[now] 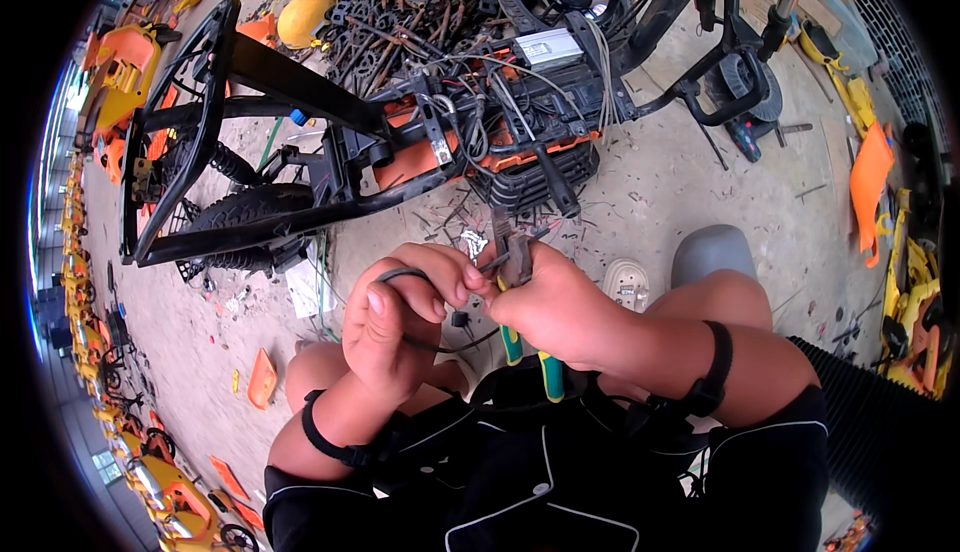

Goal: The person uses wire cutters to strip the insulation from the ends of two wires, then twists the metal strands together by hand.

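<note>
A black cable (400, 274) is pinched in the curled fingers of the left hand (395, 317) and looped up toward the right hand (550, 307), so that its end is offered to the tool. Pliers (515, 262) with green and yellow handles are gripped in the closed right fist, the metal head raised at the cable's tip. Both hands are held above the knees. Beyond them, a stripped black scooter frame (300, 152) with orange panels is laid on the concrete floor (680, 182), beside a heap of scrap metal (400, 2).

Both hands meet just before the stripped scooter frame (400, 142); scrap pile (400, 2) lies behind it, sandal (627, 284) right of the hands.
</note>
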Available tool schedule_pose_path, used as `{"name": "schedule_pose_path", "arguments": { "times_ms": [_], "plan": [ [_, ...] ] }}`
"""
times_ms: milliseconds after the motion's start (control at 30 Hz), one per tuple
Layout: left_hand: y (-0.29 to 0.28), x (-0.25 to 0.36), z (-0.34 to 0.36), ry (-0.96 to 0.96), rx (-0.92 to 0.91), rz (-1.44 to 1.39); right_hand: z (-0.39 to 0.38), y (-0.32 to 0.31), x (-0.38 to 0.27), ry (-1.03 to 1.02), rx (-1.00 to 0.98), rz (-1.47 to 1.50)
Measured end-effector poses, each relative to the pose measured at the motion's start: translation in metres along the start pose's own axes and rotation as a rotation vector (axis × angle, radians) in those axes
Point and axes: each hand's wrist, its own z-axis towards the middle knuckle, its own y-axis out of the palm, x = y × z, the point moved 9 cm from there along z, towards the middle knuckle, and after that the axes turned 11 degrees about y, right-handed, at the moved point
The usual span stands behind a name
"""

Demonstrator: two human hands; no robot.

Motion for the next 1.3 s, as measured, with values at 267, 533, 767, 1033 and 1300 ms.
{"name": "schedule_pose_path", "arguments": {
  "times_ms": [267,533,767,1033,1300],
  "plan": [
    [0.001,0.003,0.0,0.006,0.002,0.01,0.003,0.002,-0.002,-0.018,-0.048,-0.063],
    [0.003,0.005,0.001,0.023,-0.029,0.025,0.002,0.006,-0.007,-0.058,-0.079,0.003],
    [0.006,0.011,0.005,0.029,-0.082,0.143,0.01,0.001,0.004,-0.02,-0.05,0.007],
    [0.002,0.013,0.002,-0.094,-0.012,-0.06,-0.019,0.016,-0.006,0.095,-0.08,-0.082],
    [-0.001,0.01,-0.006,-0.207,0.23,-0.239,-0.036,0.02,-0.003,-0.086,-0.07,-0.006]
  ]
}}
